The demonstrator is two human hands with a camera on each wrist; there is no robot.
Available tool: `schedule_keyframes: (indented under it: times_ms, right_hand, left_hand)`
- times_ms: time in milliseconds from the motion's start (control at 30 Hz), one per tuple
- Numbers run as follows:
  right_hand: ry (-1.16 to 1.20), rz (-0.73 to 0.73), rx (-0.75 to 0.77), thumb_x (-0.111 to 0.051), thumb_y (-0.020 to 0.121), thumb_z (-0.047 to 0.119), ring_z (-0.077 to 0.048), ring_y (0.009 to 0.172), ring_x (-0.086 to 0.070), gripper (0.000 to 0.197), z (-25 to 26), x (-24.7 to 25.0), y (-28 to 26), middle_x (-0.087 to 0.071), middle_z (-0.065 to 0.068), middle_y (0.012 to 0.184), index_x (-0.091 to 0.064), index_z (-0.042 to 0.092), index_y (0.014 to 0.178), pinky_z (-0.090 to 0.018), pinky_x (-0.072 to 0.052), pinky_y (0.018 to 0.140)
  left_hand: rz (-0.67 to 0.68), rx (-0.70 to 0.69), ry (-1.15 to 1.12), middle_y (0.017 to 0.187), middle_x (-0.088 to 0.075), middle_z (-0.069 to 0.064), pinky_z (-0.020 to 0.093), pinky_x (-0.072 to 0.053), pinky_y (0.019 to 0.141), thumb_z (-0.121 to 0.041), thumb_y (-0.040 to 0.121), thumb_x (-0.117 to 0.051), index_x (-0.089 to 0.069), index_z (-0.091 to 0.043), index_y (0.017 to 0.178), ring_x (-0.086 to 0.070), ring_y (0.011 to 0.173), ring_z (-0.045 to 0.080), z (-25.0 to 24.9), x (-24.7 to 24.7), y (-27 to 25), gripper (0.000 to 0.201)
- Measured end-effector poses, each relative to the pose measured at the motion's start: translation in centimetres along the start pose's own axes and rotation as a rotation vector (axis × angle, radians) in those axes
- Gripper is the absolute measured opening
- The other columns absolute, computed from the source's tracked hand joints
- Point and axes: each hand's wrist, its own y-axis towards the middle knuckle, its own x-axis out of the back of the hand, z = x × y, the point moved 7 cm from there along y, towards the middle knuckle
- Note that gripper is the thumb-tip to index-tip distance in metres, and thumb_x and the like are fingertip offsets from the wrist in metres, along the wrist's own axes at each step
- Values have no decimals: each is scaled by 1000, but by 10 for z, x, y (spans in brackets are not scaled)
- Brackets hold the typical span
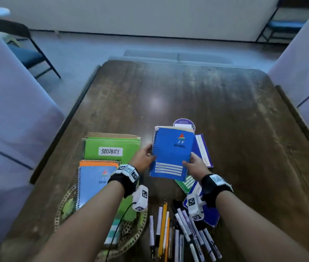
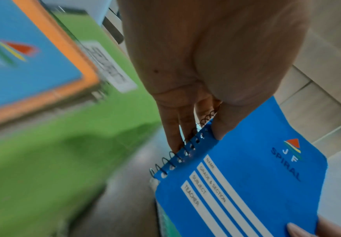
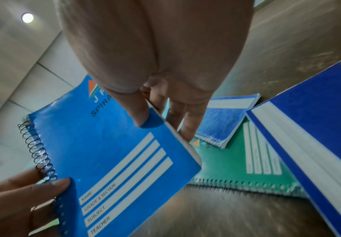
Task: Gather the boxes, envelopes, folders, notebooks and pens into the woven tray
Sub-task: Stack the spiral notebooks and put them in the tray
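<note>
The blue spiral notebook (image 1: 170, 154) is gripped at its coil by the left hand (image 1: 143, 157) and at its free edge by the right hand (image 1: 195, 164), probably to be carried level to the woven tray (image 1: 62, 201).

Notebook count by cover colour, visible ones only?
Blue notebooks: 2 (held blue notebook; blue notebook on the tray stack)
Dark blue notebooks: 2
Green notebook: 1
Orange notebook: 1
Total: 6
</note>
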Motion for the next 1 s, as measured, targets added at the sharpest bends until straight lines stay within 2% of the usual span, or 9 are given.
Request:
schedule_keyframes:
  times_ms: [100, 167, 233, 333, 400, 500, 667, 800, 1000]
  right_hand:
    - [20, 46, 5, -49, 96, -7, -17, 91, -70, 28, 10, -46, -11, -70, -1, 104, -56, 19, 105, -33, -59, 75]
    - [-46, 55, 31, -50, 94, -8, -19, 83, -71, 26, 18, -74, -16, -72, -7, 99, -54, 12, 108, -32, -60, 69]
    - [-114, 69, 56, -53, 91, -8, -24, 83, -70, 26, 20, -104, -16, -70, -16, 104, -54, 13, 106, -36, -59, 75]
    - [-226, 128, 55, -64, 77, 12, -21, 97, -70, 26, -12, -147, 9, -71, -6, 115, -59, 27, 98, -49, -56, 91]
    - [-322, 163, 13, -63, 77, 19, -13, 87, -70, 28, -15, -175, 0, -73, 5, 110, -66, 33, 102, -35, -59, 79]
    - [-418, 158, -26, -59, 91, 7, -5, 61, -60, 28, -1, -207, -28, -70, 2, 101, -68, 19, 115, -15, -47, 51]
    - [-510, 177, -66, -57, 93, 12, -23, 95, -70, 30, -10, -248, -39, -71, -2, 112, -65, 20, 120, -37, -58, 87]
    - [-575, 190, -88, -54, 84, 21, -23, 94, -71, 33, -37, -263, -22, -73, 2, 114, -63, 30, 114, -41, -59, 87]
    - [-597, 173, -132, -57, 92, 21, -23, 99, -70, 34, -32, -267, -33, -69, -2, 119, -56, 22, 126, -32, -56, 82]
  left_hand:
    - [-38, -11, 6, 112, -72, -3, 40, -55, 95, -4, 86, -66, -61, -27, 113, -69, 106, 19, 11, 42, -27, 36]
    - [-50, -10, 21, 115, -72, -1, 43, -53, 97, -14, 82, -68, -62, -21, 116, -69, 106, 17, 31, 69, -40, 35]
    - [-73, -3, 26, 116, -72, 1, 45, -53, 97, -19, 81, -69, -61, -17, 117, -69, 107, 18, 53, 94, -53, 37]
    - [-106, 24, 50, 114, -71, 1, 39, -55, 94, -3, 88, -66, -56, -15, 114, -70, 102, 15, 72, 123, -77, 31]
    - [-123, 70, 99, 108, -70, -1, 30, -56, 87, 1, 89, -64, -54, -17, 113, -68, 95, 12, 89, 141, -92, 32]
    - [-124, 125, 163, 109, -72, 1, 45, -55, 92, -3, 85, -68, -59, -17, 113, -69, 98, 19, 123, 165, -107, 33]
    - [-216, 247, 286, 102, -73, 0, 41, -54, 90, -5, 82, -73, -64, -22, 94, -68, 93, 21, 158, 191, -122, 23]
    - [-261, 315, 477, 107, -70, 5, 26, -47, 79, -14, 87, -72, -66, -12, 111, -65, 97, 25, 164, 194, -130, 26]
    - [-295, 391, 614, 105, -67, 11, 32, -47, 72, -14, 83, -68, -51, -17, 92, -63, 92, 30, 164, 197, -131, 20]
